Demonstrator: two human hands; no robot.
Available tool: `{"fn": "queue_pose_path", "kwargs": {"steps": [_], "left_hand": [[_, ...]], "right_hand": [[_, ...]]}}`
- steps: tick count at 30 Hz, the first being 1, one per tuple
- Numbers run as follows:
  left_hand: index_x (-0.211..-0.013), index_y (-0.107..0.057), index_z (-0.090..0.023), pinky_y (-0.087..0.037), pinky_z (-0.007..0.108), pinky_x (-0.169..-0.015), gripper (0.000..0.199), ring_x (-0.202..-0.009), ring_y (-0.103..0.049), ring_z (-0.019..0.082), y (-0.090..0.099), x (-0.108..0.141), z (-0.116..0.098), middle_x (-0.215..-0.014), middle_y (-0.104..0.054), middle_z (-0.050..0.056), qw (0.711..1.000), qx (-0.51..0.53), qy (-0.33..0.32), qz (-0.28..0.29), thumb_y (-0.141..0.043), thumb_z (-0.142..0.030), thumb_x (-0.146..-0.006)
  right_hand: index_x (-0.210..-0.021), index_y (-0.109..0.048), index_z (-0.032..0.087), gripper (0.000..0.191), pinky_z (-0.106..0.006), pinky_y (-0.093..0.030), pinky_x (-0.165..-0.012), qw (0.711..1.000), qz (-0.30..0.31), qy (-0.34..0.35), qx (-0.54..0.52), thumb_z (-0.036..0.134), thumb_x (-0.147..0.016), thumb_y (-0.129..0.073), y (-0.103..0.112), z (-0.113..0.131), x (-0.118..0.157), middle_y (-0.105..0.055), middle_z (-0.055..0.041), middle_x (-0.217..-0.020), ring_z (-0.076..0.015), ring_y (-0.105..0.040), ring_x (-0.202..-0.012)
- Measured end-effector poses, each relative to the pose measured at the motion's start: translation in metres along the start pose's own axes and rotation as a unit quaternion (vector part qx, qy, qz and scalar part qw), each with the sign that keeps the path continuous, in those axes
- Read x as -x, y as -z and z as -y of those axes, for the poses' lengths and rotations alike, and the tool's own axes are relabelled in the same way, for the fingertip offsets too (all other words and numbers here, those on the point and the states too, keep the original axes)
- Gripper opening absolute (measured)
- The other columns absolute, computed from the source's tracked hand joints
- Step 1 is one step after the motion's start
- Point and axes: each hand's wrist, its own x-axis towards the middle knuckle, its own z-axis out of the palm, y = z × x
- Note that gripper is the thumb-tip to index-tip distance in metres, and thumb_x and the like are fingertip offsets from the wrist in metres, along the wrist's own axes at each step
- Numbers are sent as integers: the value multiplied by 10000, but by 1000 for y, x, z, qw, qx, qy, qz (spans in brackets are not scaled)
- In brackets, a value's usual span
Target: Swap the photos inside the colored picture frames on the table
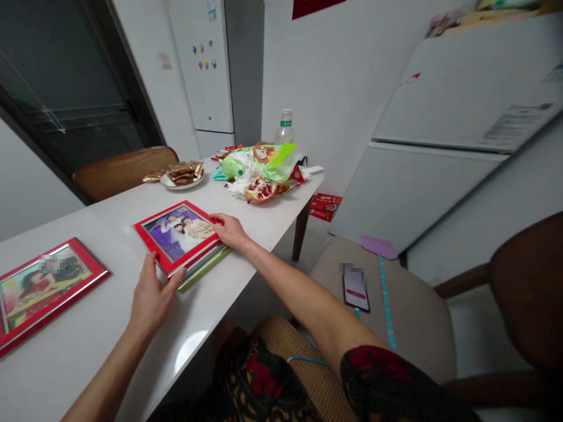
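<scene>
A red picture frame [179, 232] with a photo on a purple background lies on top of a small stack on the table. Below its near edge show a silvery edge and a green frame [204, 268]. My left hand [153, 293] grips the near left corner, thumb and fingers on either side of it. At the right corner, my right hand [229, 230] holds the same red frame, its fingers over the edge. Farther left, a second red picture frame [53, 288] lies flat with its photo facing up, apart from both hands.
On the white table [105, 223] stand a plate [182, 184] of gold-wrapped packets, a cut pomegranate [261, 190], a green snack bag [272, 161] and a plastic bottle [285, 129]. A chair [325, 264] at right carries a phone [355, 288]. Another chair [127, 167] stands behind the table.
</scene>
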Motion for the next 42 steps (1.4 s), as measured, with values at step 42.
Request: {"fn": "queue_pose_path", "kwargs": {"steps": [42], "left_hand": [[-1080, -417, -173, -482, 310, -677, 392, -816, -591, 196, 127, 200, 23, -965, -596, 83, 931, 221, 148, -249, -513, -352, -745]], "right_hand": [[-1140, -465, 207, 386, -371, -363, -911, 956, 170, 211, -113, 339, -785, -388, -61, 164, 188, -498, -90, -1163, -198, -450, -1076]]}}
